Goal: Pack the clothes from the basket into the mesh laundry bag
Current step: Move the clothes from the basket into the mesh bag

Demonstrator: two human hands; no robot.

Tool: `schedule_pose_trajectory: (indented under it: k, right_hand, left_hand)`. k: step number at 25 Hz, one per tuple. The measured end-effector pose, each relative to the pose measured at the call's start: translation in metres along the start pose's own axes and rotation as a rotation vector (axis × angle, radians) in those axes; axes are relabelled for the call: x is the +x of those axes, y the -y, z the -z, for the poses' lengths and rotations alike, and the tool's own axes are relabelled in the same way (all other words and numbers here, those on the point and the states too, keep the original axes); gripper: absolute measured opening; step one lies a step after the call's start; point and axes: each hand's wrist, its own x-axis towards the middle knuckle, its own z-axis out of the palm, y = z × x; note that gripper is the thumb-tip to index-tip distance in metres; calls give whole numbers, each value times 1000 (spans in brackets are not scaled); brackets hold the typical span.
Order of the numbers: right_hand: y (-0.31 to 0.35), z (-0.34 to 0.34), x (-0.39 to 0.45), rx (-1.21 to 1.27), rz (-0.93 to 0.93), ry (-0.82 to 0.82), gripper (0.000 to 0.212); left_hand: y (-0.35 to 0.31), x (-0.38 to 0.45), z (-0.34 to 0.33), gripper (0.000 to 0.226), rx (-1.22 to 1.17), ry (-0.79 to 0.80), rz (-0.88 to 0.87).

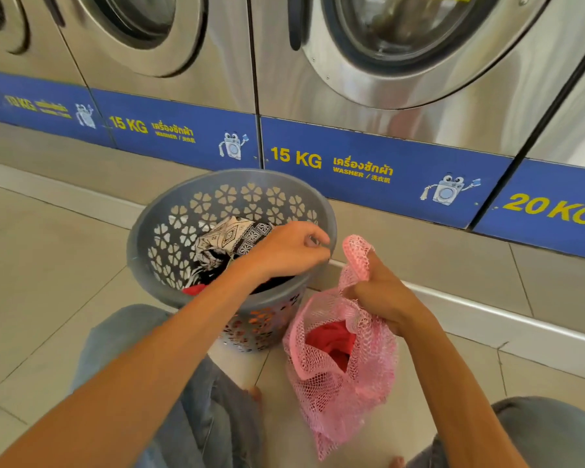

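A grey plastic basket (169, 231) with flower-shaped holes stands on the floor in front of the washers. It holds a black-and-white patterned cloth (227, 236), dark clothes and a bit of red fabric (193, 289). My left hand (284, 251) reaches across the basket, its fingers curled closed at the right rim, and grey plastic shows between thumb and fingers. My right hand (382, 295) grips the bunched mouth of the pink mesh laundry bag (345, 393), which hangs to the floor right of the basket. A red garment (331, 339) lies inside the bag.
Steel front-loading washers (402, 79) with a blue 15 KG and 20 KG strip stand just behind the basket on a raised plinth. My knees in blue jeans (210, 400) flank the bag on the beige tiled floor (48, 265).
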Motion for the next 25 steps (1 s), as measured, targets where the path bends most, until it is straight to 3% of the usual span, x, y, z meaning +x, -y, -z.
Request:
schedule_pose_trajectory:
  k: [3, 7, 9, 13, 16, 21, 23, 25]
  right_hand:
    - [4, -7, 10, -22, -18, -10, 85]
    - [6, -17, 19, -44, -50, -18, 111]
    - [11, -22, 22, -30, -35, -51, 113]
    - [12, -35, 34, 95, 35, -138, 85]
    - [4, -41, 49, 68, 103, -172, 59]
    - [-6, -39, 60, -28, 112, -193, 47]
    - [-4, -34, 62, -99, 99, -219, 37]
    - [-3, -30, 62, -129, 68, -247, 30]
  left_hand:
    - [22, 14, 22, 33, 140, 19, 58]
    - [65, 43, 48, 37, 409, 91, 122]
    - [86, 65, 56, 39, 446, 68, 149]
    - [131, 108, 44, 70, 526, -33, 195]
    - [168, 120, 38, 90, 629, -46, 323]
    - [201, 131, 50, 118, 629, 42, 471]
    - [205, 133, 55, 99, 547, 8, 427]
    - [204, 133, 56, 62, 526, -79, 364]
